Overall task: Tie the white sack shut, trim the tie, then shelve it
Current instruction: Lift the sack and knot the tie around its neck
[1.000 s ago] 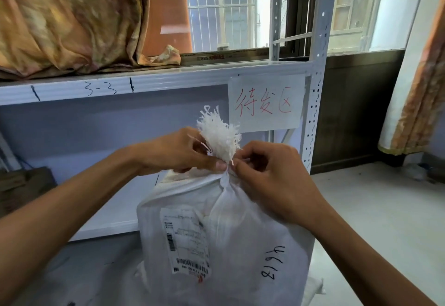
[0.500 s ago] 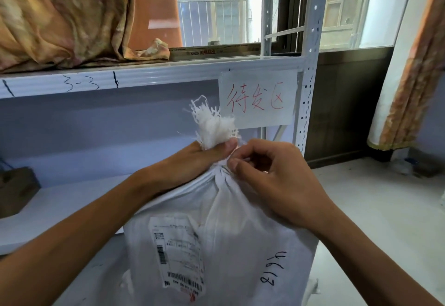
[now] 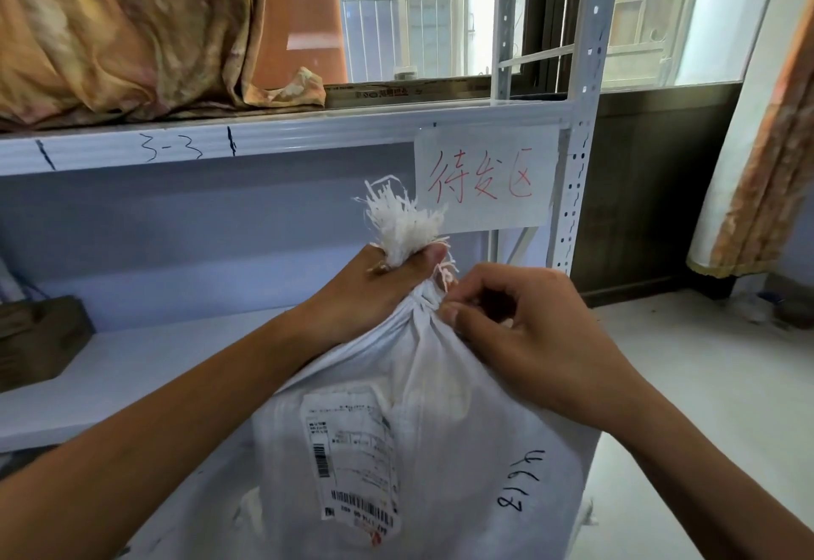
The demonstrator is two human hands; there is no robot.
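A white woven sack [image 3: 445, 418] stands in front of me, with a shipping label [image 3: 352, 458] and black handwritten numbers on its side. Its mouth is gathered into a neck with a frayed white tuft [image 3: 403, 218] sticking up. My left hand [image 3: 374, 291] is clenched around the neck just under the tuft. My right hand [image 3: 524, 330] pinches at the neck's right side, where thin loose strands [image 3: 445, 273] show. Whether a tie runs around the neck I cannot tell.
A white metal shelf rack [image 3: 273, 136] stands behind the sack, marked "3-3", with a paper sign [image 3: 484, 180] in red writing. Its lower board [image 3: 132, 365] carries a dark object [image 3: 35, 339] at left. Patterned cloth lies on top; bare floor [image 3: 704, 383] lies at right.
My left hand has shifted from pinching beside the tuft to a full grip around the neck. The sack's neck has become more tightly bunched, and my view moved closer.
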